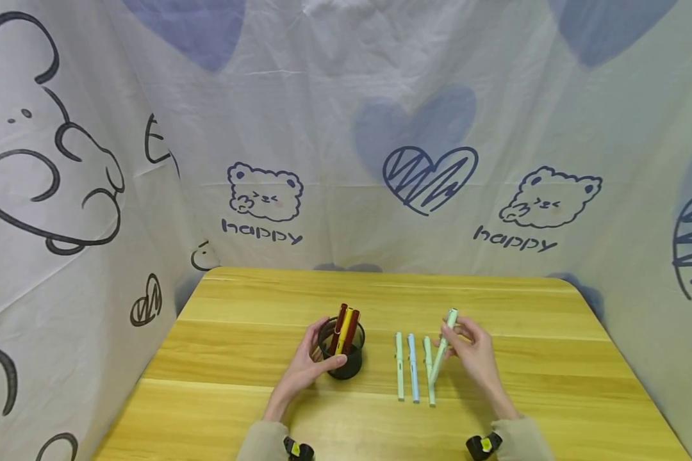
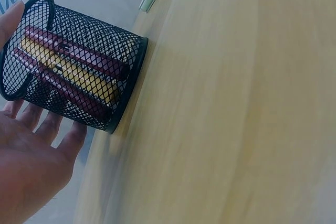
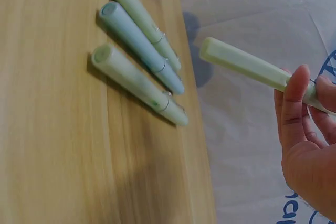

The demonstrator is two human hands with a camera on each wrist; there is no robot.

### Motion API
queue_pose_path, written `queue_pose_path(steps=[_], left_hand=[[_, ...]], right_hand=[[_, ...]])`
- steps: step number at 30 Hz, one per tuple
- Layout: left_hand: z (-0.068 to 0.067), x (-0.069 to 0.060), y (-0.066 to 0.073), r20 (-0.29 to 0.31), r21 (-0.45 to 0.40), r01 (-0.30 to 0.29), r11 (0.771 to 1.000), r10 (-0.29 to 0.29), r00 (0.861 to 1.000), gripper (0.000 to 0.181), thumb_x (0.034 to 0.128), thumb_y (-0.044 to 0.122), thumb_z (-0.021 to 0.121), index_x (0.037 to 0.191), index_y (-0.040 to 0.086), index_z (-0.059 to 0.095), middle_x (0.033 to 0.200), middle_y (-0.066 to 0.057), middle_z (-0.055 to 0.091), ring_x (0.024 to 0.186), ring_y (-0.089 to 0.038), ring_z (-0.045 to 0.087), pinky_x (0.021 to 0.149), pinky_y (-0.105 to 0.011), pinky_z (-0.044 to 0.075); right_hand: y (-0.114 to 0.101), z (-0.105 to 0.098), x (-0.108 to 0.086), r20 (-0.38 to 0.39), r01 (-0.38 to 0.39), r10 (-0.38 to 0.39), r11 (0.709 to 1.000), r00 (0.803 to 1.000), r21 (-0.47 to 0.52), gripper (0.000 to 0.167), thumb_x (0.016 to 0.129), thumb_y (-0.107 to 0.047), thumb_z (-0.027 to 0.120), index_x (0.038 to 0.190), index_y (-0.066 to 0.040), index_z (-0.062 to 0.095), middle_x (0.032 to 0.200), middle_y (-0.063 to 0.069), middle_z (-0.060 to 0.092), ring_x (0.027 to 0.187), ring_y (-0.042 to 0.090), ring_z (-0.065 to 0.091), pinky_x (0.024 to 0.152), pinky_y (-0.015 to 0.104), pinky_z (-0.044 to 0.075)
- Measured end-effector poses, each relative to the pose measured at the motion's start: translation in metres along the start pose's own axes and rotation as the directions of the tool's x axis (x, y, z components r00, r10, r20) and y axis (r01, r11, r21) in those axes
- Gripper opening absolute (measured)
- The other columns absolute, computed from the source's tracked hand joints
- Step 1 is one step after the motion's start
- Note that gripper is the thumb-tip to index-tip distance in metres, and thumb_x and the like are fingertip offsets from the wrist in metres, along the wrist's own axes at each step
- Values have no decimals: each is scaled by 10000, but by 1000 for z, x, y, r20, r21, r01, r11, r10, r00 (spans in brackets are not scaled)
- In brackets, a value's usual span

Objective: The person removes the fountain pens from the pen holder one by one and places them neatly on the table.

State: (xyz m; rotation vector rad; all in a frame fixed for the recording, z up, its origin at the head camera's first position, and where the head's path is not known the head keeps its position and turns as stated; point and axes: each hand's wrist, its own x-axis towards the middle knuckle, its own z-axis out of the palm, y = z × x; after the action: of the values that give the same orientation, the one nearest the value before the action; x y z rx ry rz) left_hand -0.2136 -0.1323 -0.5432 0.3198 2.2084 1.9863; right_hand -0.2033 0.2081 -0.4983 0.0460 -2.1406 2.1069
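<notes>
My left hand grips a black mesh pen holder around its side. Two dark red pens and a yellow pen stand in it, also visible through the mesh in the left wrist view. On the right, my right hand pinches a pale green pen between thumb and fingers, raised and tilted above the table. Beside it lie a pale green pen, a light blue pen and another pale green pen, roughly parallel and apart from each other.
The wooden table carries all these things. White cloth printed with hearts and bears hangs behind the table and along both sides.
</notes>
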Motion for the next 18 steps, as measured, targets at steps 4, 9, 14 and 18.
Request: queue_pose_path(steps=[4,9,14,18], left_hand=[[0,0,0,0,0,-1,1000,1,1000,895,863,213,805,1579,195,269,1587,-108,424,1541,-345,266,1230,-653,205],[0,0,-1,0,7,-1,1000,1,1000,883,860,214,807,1570,208,282,1583,-123,427,1534,-359,277,1225,-659,210],[0,1,-1,-2,11,0,1000,0,1000,891,859,216,808,1575,198,277,1586,-119,425,1533,-356,281,1225,-655,215],[0,1,-1,-9,9,7,1000,-7,1000,894,860,218,807,1578,205,275,1587,-102,427,1538,-342,275,1231,-646,211]], right_hand=[[2,-5,1,36,-34,37,996,999,-78,388,960,-55,664,1304,92,562,849,0,709,733,107,748,611,295,613],[2,-10,1,88,-68,80,988,993,-140,464,952,-17,653,1381,95,512,945,113,705,771,114,748,657,319,620],[2,-12,1,103,-100,122,976,987,-196,465,960,-11,639,1396,90,511,1009,228,689,738,117,732,677,332,620],[4,-14,1,113,-115,145,964,983,-238,466,964,-15,636,1396,101,506,1026,252,687,700,113,713,668,341,616]])
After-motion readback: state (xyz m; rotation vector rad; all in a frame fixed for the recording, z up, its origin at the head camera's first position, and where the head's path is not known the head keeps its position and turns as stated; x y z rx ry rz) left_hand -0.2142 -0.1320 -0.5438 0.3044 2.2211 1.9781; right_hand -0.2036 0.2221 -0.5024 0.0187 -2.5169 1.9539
